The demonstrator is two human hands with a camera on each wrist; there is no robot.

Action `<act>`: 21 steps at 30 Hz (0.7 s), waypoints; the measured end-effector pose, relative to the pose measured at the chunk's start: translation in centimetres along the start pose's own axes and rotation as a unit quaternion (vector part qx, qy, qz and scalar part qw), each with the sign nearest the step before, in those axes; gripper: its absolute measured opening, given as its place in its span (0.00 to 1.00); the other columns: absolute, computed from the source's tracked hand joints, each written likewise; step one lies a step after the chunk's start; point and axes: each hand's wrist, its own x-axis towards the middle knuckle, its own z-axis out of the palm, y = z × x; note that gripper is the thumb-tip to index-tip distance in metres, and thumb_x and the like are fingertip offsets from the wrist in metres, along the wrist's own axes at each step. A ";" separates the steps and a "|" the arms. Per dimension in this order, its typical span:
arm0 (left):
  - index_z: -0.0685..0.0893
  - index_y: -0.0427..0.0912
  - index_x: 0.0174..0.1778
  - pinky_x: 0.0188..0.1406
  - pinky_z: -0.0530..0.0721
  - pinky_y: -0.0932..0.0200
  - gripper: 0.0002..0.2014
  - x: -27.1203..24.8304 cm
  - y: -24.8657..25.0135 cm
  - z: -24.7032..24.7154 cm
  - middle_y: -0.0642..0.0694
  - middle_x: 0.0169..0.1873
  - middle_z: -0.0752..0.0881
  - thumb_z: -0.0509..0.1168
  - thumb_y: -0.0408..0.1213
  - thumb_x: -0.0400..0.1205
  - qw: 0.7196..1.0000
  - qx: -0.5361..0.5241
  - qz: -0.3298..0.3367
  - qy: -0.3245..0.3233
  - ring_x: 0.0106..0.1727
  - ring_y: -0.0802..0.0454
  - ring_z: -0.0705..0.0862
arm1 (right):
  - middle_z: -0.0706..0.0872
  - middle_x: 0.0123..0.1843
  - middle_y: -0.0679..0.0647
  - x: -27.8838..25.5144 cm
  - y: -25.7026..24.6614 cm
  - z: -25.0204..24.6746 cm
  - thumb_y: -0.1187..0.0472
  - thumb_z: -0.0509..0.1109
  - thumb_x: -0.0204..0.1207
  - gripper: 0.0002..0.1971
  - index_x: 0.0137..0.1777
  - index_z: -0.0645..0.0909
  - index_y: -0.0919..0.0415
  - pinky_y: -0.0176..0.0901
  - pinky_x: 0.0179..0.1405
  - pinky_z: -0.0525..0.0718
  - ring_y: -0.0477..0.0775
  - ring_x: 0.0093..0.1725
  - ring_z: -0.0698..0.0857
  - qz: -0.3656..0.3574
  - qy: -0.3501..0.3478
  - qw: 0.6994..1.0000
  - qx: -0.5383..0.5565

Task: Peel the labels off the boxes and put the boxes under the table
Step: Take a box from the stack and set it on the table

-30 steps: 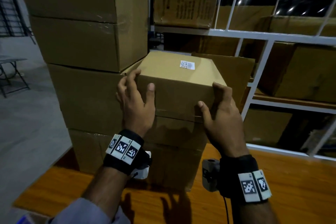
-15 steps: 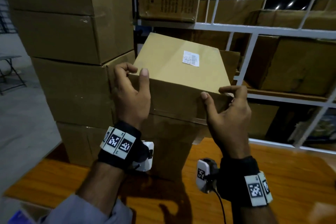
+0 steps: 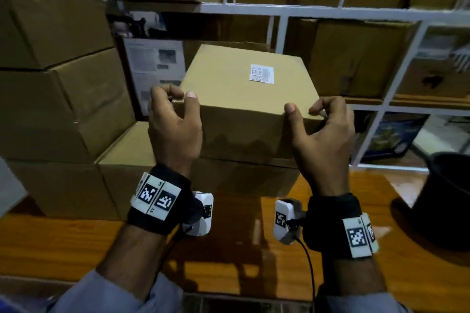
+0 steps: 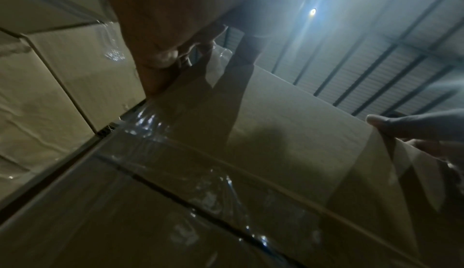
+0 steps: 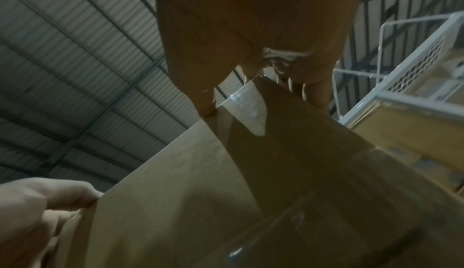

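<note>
A plain cardboard box [image 3: 236, 89] with a small white printed label [image 3: 262, 73] on its top is straight ahead, over a lower box [image 3: 244, 175] on the wooden table [image 3: 76, 244]. My left hand [image 3: 175, 119] grips its near left top corner, fingers curled over the edge and thumb on the front face. At the near right top corner my right hand [image 3: 320, 129] grips the same way. The left wrist view shows the box [image 4: 288, 123] from below; the right wrist view shows it [image 5: 188, 173] too. Whether it touches the lower box is unclear.
A tall stack of large cartons [image 3: 50, 84] stands at the left. A white metal rack [image 3: 279, 10] loaded with more cartons runs across the back and right. A black round object [image 3: 447, 198] sits on the table at the right.
The box has come towards me and to the right, away from the tall stack. Both hands have shifted up to its near top corners.
</note>
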 end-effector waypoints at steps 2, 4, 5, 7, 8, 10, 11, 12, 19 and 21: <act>0.74 0.46 0.61 0.35 0.77 0.66 0.15 -1.3 0.6 1.9 0.39 0.53 0.84 0.63 0.53 0.87 1.000 -0.001 -0.014 -0.010 0.45 0.51 0.85 | 0.76 0.59 0.52 0.3 1.6 -2.0 0.36 0.74 0.80 0.23 0.56 0.74 0.54 0.34 0.47 0.80 0.43 0.58 0.76 0.003 0.000 1.000 -0.012; 0.74 0.46 0.61 0.34 0.77 0.72 0.14 -3.0 1.2 3.7 0.40 0.54 0.85 0.63 0.50 0.88 0.999 0.000 -0.036 -0.020 0.47 0.52 0.86 | 0.75 0.58 0.52 0.4 3.3 -4.0 0.35 0.73 0.80 0.24 0.56 0.75 0.56 0.24 0.43 0.74 0.43 0.55 0.75 0.014 -0.008 0.999 -0.031; 0.74 0.46 0.62 0.33 0.77 0.73 0.13 -3.8 1.5 4.5 0.41 0.54 0.85 0.64 0.49 0.88 0.999 0.001 -0.047 -0.025 0.46 0.53 0.85 | 0.75 0.57 0.53 0.4 4.2 -4.7 0.34 0.71 0.81 0.25 0.56 0.75 0.57 0.22 0.41 0.73 0.44 0.54 0.74 0.020 -0.013 0.999 -0.040; 0.74 0.46 0.63 0.32 0.77 0.74 0.12 -5.5 2.0 5.9 0.42 0.54 0.84 0.64 0.47 0.89 0.997 0.009 -0.062 -0.035 0.44 0.57 0.84 | 0.76 0.56 0.53 0.4 6.0 -6.1 0.33 0.69 0.82 0.26 0.56 0.75 0.57 0.23 0.39 0.72 0.47 0.54 0.75 0.034 -0.020 0.998 -0.055; 0.74 0.46 0.63 0.32 0.77 0.75 0.12 -6.2 2.0 6.6 0.43 0.54 0.84 0.64 0.46 0.89 0.997 0.014 -0.068 -0.041 0.44 0.59 0.83 | 0.76 0.56 0.53 0.3 6.8 -6.6 0.33 0.69 0.82 0.25 0.56 0.76 0.58 0.23 0.38 0.72 0.48 0.55 0.75 0.044 -0.025 0.997 -0.062; 0.74 0.45 0.64 0.30 0.76 0.76 0.13 -7.8 1.8 7.8 0.42 0.54 0.83 0.65 0.46 0.89 0.995 0.026 -0.078 -0.047 0.42 0.60 0.82 | 0.76 0.56 0.55 0.0 8.4 -7.5 0.38 0.71 0.83 0.23 0.56 0.76 0.60 0.20 0.39 0.73 0.48 0.54 0.75 0.060 -0.035 0.995 -0.071; 0.74 0.45 0.64 0.30 0.76 0.75 0.13 -8.6 1.5 8.3 0.42 0.54 0.83 0.65 0.46 0.89 0.994 0.028 -0.089 -0.051 0.41 0.61 0.82 | 0.76 0.56 0.55 -0.3 9.3 -7.8 0.40 0.72 0.83 0.22 0.55 0.76 0.60 0.19 0.40 0.72 0.48 0.53 0.74 0.067 -0.041 0.994 -0.075; 0.73 0.46 0.64 0.30 0.77 0.73 0.12 -9.2 1.2 8.7 0.42 0.53 0.83 0.65 0.45 0.88 0.993 0.025 -0.101 -0.054 0.40 0.62 0.83 | 0.76 0.55 0.55 -0.6 10.0 -7.9 0.42 0.74 0.82 0.20 0.54 0.76 0.59 0.20 0.40 0.71 0.48 0.52 0.74 0.076 -0.046 0.993 -0.080; 0.70 0.55 0.61 0.43 0.88 0.44 0.19 -12.3 -3.1 9.8 0.42 0.61 0.79 0.63 0.51 0.75 0.966 0.046 -0.211 -0.143 0.56 0.41 0.84 | 0.77 0.62 0.52 -3.2 14.8 -7.1 0.46 0.78 0.78 0.22 0.64 0.73 0.52 0.47 0.51 0.82 0.54 0.62 0.79 0.193 -0.147 0.967 -0.080; 0.69 0.50 0.66 0.38 0.81 0.57 0.19 -12.3 -4.7 9.7 0.40 0.64 0.78 0.66 0.42 0.82 0.954 0.058 -0.240 -0.173 0.55 0.43 0.83 | 0.78 0.66 0.52 -3.9 15.5 -6.7 0.43 0.79 0.75 0.27 0.68 0.71 0.48 0.57 0.57 0.88 0.56 0.65 0.82 0.228 -0.176 0.953 -0.091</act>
